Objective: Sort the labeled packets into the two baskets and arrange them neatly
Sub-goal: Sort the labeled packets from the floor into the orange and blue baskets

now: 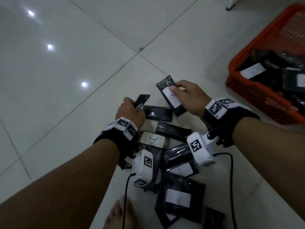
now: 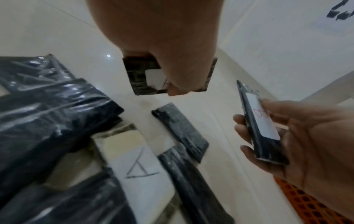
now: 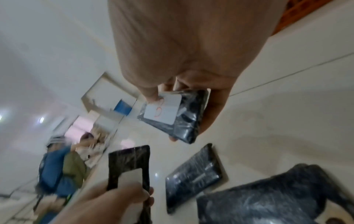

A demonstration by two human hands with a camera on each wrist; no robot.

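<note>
Black wrapped packets with white labels lie in a loose pile [image 1: 173, 156] on the tiled floor in front of me. My left hand [image 1: 130, 111] grips one black packet [image 1: 142, 100] lifted off the floor; its white label [image 3: 132, 175] shows in the right wrist view, letter hidden by the thumb. My right hand [image 1: 189, 96] pinches a packet with a red "B" label [image 1: 171, 98], held just above the pile's far end. An "A" packet [image 1: 152, 139] lies under my left wrist. The orange basket [image 1: 257, 95] at the right holds several packets.
Tiled floor stretches to the left and ahead. A bare foot [image 1: 118, 215] and two black cables [image 1: 231, 179] lie near the bottom of the pile. In the right wrist view, people [image 3: 57, 169] sit far off by the wall. Only one basket is in view.
</note>
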